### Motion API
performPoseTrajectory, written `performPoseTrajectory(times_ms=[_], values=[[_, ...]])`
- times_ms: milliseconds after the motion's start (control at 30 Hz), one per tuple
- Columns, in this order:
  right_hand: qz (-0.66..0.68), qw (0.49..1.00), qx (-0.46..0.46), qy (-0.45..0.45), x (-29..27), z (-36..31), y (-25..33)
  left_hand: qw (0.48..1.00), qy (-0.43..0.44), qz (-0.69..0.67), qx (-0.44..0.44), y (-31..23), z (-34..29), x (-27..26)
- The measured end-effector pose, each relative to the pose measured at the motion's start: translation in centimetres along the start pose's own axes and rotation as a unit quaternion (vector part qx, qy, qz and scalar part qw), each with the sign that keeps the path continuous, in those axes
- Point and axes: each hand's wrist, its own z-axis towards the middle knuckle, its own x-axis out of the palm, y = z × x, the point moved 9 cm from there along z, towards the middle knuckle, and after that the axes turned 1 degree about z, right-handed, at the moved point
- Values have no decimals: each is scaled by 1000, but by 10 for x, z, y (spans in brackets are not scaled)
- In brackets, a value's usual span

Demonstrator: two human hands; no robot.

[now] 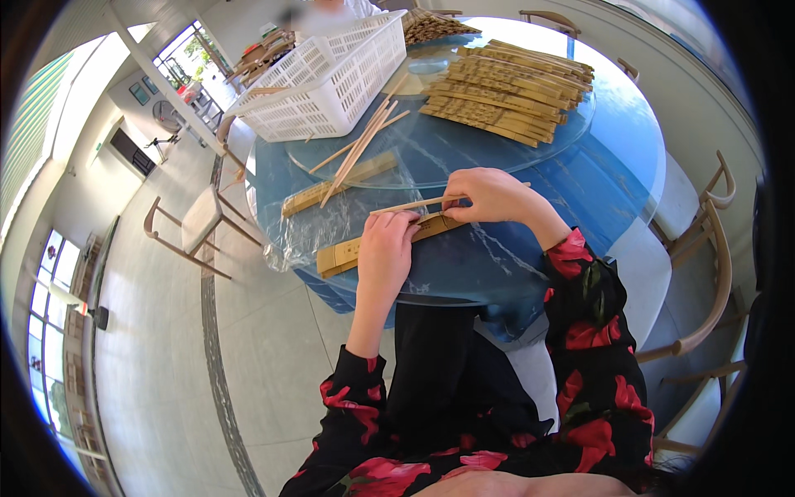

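A long gold paper chopstick sleeve (338, 256) lies slanted near the table's front edge. My left hand (386, 248) presses down on it, fingers closed at its upper edge. Just above the sleeve, my right hand (490, 197) pinches a pair of pale wooden chopsticks (411, 205). Their left ends reach over my left fingertips, and a tip shows past my right hand. Whether the chopsticks enter the sleeve is hidden by my fingers. Beyond my hands, several loose chopsticks (361, 155) lie fanned across another gold sleeve stack (305, 200).
A white slotted plastic basket (352, 93) stands at the back left. Many gold sleeves (507, 93) are piled on the glass turntable (451, 161), with another pile (435, 26) behind. Clear plastic wrap (290, 247) lies at the left. Wooden chairs (199, 228) surround the table; a person sits opposite.
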Motion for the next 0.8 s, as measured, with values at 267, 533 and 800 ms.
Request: performPoseTrajectory(times_ms=[267, 533, 800], values=[[-14, 996, 26, -89, -18, 2, -2, 988, -87, 128, -1, 1, -3, -15], [364, 927, 75, -54, -4, 11, -14, 980, -24, 176, 89, -13, 35, 4], [112, 939, 87, -313, -60, -16, -23, 998, -49, 5, 38, 20, 33, -5]])
